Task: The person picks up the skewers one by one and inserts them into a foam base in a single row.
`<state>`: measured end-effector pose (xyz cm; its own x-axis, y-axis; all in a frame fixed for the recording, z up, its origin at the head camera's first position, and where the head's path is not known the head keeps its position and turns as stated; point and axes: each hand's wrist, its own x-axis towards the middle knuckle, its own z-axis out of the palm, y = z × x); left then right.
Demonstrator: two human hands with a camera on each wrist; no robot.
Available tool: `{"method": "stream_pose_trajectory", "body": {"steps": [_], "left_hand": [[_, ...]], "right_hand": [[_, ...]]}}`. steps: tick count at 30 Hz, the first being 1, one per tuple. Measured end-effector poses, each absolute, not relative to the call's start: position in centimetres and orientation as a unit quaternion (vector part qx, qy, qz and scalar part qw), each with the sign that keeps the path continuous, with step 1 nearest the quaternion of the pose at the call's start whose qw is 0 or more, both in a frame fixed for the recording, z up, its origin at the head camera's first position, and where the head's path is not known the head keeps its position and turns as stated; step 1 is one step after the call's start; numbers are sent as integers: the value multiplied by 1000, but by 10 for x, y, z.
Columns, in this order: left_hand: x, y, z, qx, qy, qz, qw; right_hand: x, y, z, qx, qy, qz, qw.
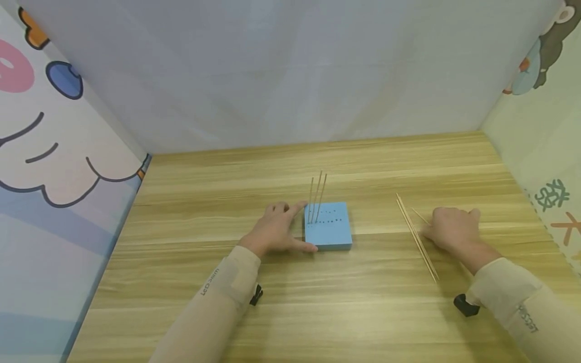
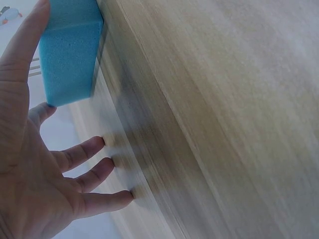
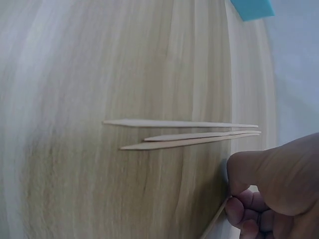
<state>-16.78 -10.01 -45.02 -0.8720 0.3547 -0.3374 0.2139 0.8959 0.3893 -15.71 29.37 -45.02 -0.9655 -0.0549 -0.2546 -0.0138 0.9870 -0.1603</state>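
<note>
A square light-blue foam block (image 1: 329,233) is placed on the light wooden table (image 1: 363,312), between the two hands. In its left part, three thin wooden sticks (image 1: 316,196) are stood nearly upright, and rows of small dark holes are seen in its top. By the left hand (image 1: 274,229), whose fingers are spread, the left side of the block is touched with thumb and index finger at the near and far corners. By the right hand (image 3: 271,191), with fingers curled, another thin wooden stick (image 3: 215,219) is pinched. Just beside it, three loose pointed sticks (image 3: 179,124) are laid close together on the table.
</note>
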Motion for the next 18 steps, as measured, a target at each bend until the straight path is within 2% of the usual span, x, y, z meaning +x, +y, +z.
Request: {"method": "stream_pose_trajectory", "body": {"steps": [6, 9, 11, 18], "left_hand": [[-167, -100, -448, 152, 951, 172, 206], [-167, -100, -448, 152, 951, 172, 207], [-167, -100, -448, 150, 951, 172, 207], [-168, -101, -450, 147, 952, 172, 207]], "right_hand": [[-159, 297, -447, -27, 988, -71, 133], [-163, 298, -439, -34, 989, -82, 117], [-167, 295, -429, -38, 989, -108, 90], [-175, 258, -387, -47, 959, -268, -80]]}}
